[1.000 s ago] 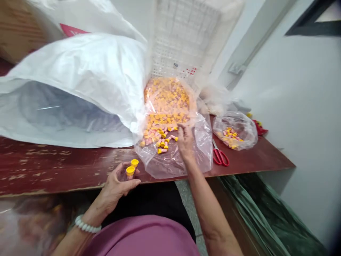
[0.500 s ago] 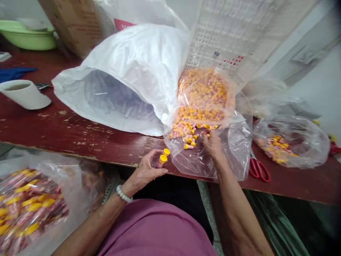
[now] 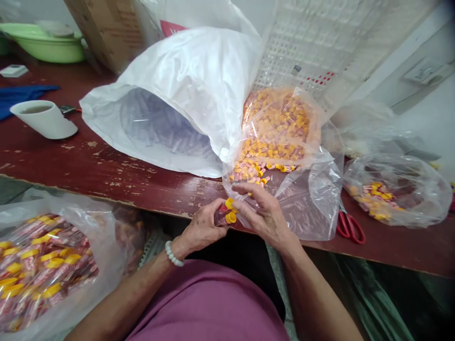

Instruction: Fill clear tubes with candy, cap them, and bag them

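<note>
My left hand [image 3: 206,225], with a beaded bracelet, is wrapped round a clear tube [image 3: 221,217] holding small red and pink pieces with yellow caps. Over the tube's mouth is my right hand [image 3: 261,210], its fingers spread, the fingertips at the yellow caps. Behind my hands lies a clear plastic bag [image 3: 305,189] full of small yellow-capped pieces [image 3: 280,123], some spilling near its opening. To the left a white sack [image 3: 192,71] gapes open with clear tubes [image 3: 159,123] inside.
A bag of filled tubes [image 3: 46,265] stands at lower left. Red scissors [image 3: 350,227] and a smaller bag of pieces [image 3: 398,189] lie to the right. A white cup [image 3: 46,121], green basin [image 3: 53,47], cardboard box [image 3: 110,33] and white crate [image 3: 320,47] are farther back.
My right hand has moved left from the loose pieces to the tube in my left hand. Fewer loose pieces show near the bag's opening. The view has shifted slightly.
</note>
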A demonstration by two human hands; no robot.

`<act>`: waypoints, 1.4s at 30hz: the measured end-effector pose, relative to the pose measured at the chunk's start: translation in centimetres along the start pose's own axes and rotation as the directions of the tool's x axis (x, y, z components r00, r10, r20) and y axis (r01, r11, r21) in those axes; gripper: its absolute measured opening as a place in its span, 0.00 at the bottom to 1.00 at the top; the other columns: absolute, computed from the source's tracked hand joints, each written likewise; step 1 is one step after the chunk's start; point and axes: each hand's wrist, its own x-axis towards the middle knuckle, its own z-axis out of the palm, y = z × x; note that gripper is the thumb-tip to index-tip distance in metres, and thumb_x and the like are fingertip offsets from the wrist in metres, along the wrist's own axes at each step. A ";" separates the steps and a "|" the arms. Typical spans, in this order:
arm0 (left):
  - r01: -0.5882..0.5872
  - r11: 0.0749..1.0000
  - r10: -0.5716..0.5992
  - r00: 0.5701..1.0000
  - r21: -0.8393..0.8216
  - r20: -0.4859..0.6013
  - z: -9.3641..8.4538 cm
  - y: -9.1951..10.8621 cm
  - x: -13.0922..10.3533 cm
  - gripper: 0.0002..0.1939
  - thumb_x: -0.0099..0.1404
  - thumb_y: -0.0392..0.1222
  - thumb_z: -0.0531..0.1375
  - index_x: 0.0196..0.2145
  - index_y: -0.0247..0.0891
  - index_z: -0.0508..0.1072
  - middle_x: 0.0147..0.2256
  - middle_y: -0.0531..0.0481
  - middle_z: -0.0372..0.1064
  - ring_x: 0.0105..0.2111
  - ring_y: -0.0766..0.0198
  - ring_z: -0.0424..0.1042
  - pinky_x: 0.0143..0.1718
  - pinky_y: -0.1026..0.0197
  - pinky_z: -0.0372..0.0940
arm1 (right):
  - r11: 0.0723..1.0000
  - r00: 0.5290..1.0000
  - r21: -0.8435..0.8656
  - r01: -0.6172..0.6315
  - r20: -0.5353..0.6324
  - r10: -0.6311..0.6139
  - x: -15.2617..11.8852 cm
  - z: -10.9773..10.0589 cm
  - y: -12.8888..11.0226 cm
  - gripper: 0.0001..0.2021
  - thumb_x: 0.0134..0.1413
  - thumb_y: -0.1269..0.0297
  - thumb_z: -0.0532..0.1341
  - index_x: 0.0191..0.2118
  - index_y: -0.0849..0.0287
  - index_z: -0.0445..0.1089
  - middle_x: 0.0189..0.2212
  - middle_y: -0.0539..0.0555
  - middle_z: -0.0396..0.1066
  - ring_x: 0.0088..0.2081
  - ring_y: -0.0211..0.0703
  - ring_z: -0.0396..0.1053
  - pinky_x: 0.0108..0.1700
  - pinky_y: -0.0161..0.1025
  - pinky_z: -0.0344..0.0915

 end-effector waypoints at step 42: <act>0.134 0.910 -0.138 0.990 -0.393 0.017 1.1 -0.5 0.4 0.19 0.44 0.29 0.63 0.37 0.33 0.68 0.30 0.53 0.67 0.29 0.68 0.64 0.30 0.67 0.59 | 0.966 0.982 -0.247 0.069 -0.152 -0.109 -2.3 1.4 -1.6 0.14 0.53 0.57 0.60 0.45 0.54 0.66 0.58 0.58 0.56 0.59 0.52 0.54 0.58 0.53 0.53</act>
